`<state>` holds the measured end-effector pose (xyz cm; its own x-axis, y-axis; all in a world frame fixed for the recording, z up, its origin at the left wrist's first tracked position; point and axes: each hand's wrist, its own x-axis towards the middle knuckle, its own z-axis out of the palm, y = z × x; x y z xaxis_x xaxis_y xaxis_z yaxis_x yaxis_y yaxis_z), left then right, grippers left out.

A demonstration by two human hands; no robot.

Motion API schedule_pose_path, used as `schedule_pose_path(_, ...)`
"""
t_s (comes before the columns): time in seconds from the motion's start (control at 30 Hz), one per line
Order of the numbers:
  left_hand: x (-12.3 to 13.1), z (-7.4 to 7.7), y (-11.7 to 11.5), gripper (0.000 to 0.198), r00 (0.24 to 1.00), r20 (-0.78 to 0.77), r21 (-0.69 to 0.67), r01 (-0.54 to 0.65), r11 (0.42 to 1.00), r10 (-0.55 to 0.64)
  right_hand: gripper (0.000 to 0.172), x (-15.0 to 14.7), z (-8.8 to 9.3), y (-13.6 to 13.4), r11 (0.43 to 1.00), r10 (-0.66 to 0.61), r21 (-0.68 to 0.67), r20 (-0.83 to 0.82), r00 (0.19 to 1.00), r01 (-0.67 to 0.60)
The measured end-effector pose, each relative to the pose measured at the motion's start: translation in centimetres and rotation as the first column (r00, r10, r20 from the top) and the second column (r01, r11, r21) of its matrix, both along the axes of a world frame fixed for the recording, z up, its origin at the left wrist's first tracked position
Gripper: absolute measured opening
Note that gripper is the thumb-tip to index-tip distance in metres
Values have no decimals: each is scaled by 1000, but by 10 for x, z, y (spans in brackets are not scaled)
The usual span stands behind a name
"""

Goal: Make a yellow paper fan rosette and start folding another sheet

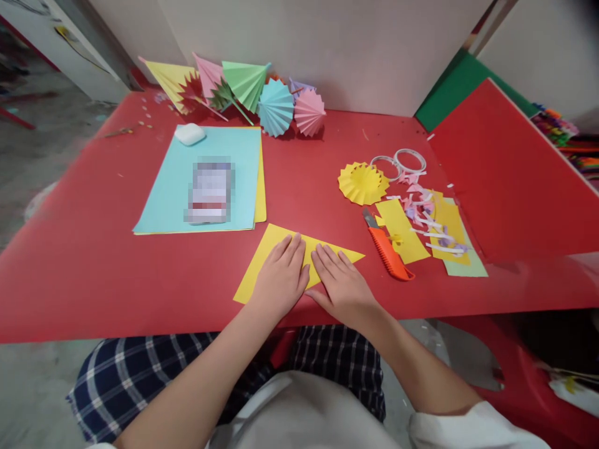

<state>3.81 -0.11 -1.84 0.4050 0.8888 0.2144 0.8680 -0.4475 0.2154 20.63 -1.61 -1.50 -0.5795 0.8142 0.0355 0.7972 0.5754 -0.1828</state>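
A yellow paper triangle (256, 269) lies on the red table close to its front edge, one point to the right. My left hand (283, 271) rests flat on the middle of the paper, fingers stretched forward and side by side. Just to its right, my right hand (341, 280) lies palm down, its fingertips on the paper's right part. The two thumbs are near each other. Part of the paper is hidden under both hands. Neither hand grips anything. An orange cutter (390, 252) with its blade pointing away lies right of my right hand.
Blue paper sheets (159, 202) hold a phone (210, 192) and a white object (189, 134) at left. Pleated paper umbrellas (276, 107) stand at the back. Right are a yellow pleated disc (362, 183), tape rolls (410, 161), paper scraps (405, 234) and a red board (510, 181).
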Motion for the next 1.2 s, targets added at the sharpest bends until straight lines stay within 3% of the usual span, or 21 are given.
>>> schedule_pose_path(0.37, 1, 4, -2, 50, 998, -54, -33, 12, 999, -13, 62, 26, 1, -25, 987, -146, 63, -5, 989, 146)
schedule_pose_path(0.57, 1, 4, -2, 53, 998, -54, -22, 9, 1000, -10, 51, 36, -4, -31, 938, -314, 141, -38, 949, 316)
schedule_pose_path(0.73, 2, 5, -3, 51, 999, -49, -3, 11, 1000, -11, 43, 27, 6, -27, 895, -402, 160, -113, 909, 416)
schedule_pose_path(0.8, 2, 5, -3, 52, 999, -46, 1, 12, 1000, -12, 41, 16, 11, -23, 900, -374, 173, -166, 912, 400)
schedule_pose_path(0.93, 1, 2, -3, 53, 998, -54, -2, 17, 1000, -17, 42, -4, 11, -12, 976, -183, 90, -139, 973, 197)
schedule_pose_path(1.03, 2, 1, -2, 51, 999, -47, 6, 10, 1000, -10, 43, -10, 4, -7, 973, -226, 27, -98, 969, 230)
schedule_pose_path(1.2, 3, 1, -3, 47, 1000, -21, 12, 12, 1000, -12, 44, -6, -3, -9, 970, -239, 36, -71, 968, 242)
